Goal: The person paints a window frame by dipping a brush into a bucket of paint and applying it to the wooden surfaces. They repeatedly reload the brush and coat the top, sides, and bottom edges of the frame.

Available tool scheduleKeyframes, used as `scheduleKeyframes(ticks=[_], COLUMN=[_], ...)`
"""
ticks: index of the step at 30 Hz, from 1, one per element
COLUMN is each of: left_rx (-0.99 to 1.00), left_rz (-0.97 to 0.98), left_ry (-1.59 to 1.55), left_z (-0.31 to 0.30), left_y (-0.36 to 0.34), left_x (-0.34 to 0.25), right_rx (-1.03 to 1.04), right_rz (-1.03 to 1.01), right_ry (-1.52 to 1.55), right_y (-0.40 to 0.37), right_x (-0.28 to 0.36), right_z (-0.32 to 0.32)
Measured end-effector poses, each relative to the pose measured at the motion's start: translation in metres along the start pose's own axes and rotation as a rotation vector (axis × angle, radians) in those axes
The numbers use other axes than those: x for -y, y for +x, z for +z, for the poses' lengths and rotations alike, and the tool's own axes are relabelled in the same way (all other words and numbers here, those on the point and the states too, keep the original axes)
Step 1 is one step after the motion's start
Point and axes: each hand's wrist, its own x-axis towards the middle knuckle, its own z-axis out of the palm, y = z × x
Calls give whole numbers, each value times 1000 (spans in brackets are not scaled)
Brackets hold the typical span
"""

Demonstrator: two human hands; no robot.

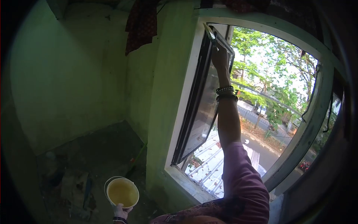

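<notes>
Item: dark-framed window sash (201, 100), a rectangular glass pane in a black, smooth-edged frame, swung open inward on its side and standing tilted; the glass is glossy and carries pale reflections. At the sash's top edge, right hand (220, 58), raised at arm's length and backlit, its fingers drawn together around the lower end of a slim flat tool (209, 33), pale and straight, whose tip lies against the sash's upper corner; the single fingers cannot be told apart in the glare. Below that hand, along the sash's outer edge, two beaded bracelets (226, 93), one light and one dark, on the wrist, then a mauve cloth sleeve (244, 179), soft and creased. Well below and to the left of the sash, left hand (121, 212), fingers curled up from beneath, cupping a round white plastic bowl (122, 192) with a thick rim, held level and filled with cloudy yellow liquid. Around the sash, a painted window surround (179, 119), pale green and white, chalky and scuffed. Left of the sash, rough green plastered walls (67, 74), matt and stained, meeting a dark gritty floor (85, 156) strewn with debris. Above and left of the sash, a dark red patterned cloth (141, 22), hanging limp. Beyond the sash, leafy green trees (261, 56) and a ridged pale corrugated roof (209, 164).
</notes>
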Motion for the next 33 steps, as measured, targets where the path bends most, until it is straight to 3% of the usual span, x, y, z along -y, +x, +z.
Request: scheduleKeyframes(ticks=[2, 3, 6, 8, 12, 17, 20, 24, 27, 28, 30, 33], left_rx=[-52, -68, -69, -104, -63, -62, -26, -90, -43, -40, 15, -53], left_rz=[6, 5, 36, 28, 135, 121, 68, 36, 38, 45, 60, 34], left_ry=[32, -18, -30, -3, -16, -58, -35, 17, -3, 6, 28, 50], left_z=[-18, -14, -31, -50, -24, -17, -20, -16, -10, -10, -11, 3], left_y=[6, -4, -5, 10, -13, -8, -3, -1, -6, -6, -6, -11], left_x=[1, -3, -1, 3, -4, -2, 0, 5, 5, 6, 8, 10], right_rx=[151, 80, 121, 154, 185, 97, 164, 660, 576, 447, 334, 397], right_rz=[134, -9, 59, -5, -183, 71, -82, -319, -205, -37, 18, -450], right_ry=[29, -63, -102, -78, -54, 22, -107, -169, -68, -123, -194, -204], right_y=[13, 19, 38, 48, 45, 43, 38, 3, 13, 20, 45, 37], right_x=[3, 4, 7, 22, 34, 17, -8, -30, -25, 2, 3, -37], right_z=[6, 7, 6, 5, 4, -1, 19, -13, -44, -51, -38, 10])
